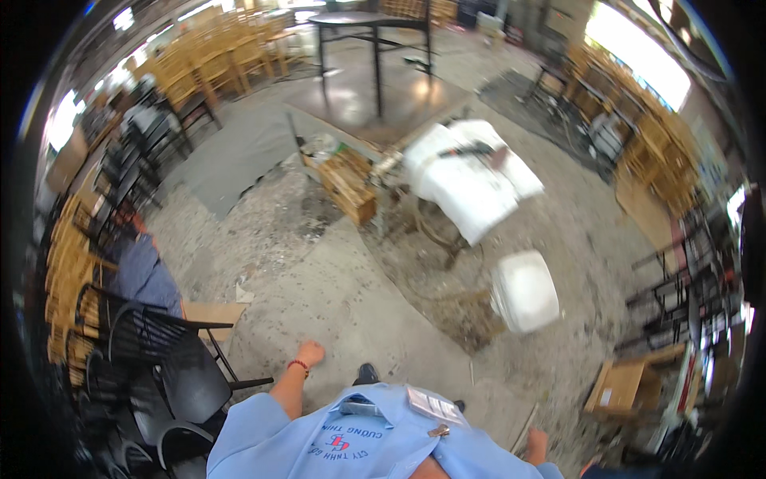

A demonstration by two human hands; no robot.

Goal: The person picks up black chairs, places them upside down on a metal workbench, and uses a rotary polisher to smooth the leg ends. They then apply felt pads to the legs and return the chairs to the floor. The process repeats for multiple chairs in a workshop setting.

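The left hand [309, 352], with a red bracelet [298, 366] at the wrist, hung out over the floor with nothing visible in it; it was too blurred for me to tell whether the fingers were curled tight or slack. The right hand [537, 441] showed only partly beside the body, near a thin pale strip [523, 429], and I couldn't tell if it gripped anything. Nearest the left arm, and apart from it, stood a black armchair [194, 383] at the front of a dark cluster. I took the step for one of careful footing: best to keep that elbow clear of the chair's arms and to set each shoe [367, 374] flat, minding the edge of the floor sheet [335, 271]. Farther out, ahead and to the right, was a white-topped stool [527, 291], and beyond it a white-padded stand [471, 191] with a dark tool [469, 149] lying on top. Anyone wanting that tool would do well to go around the stool and look for a trailing cord first.
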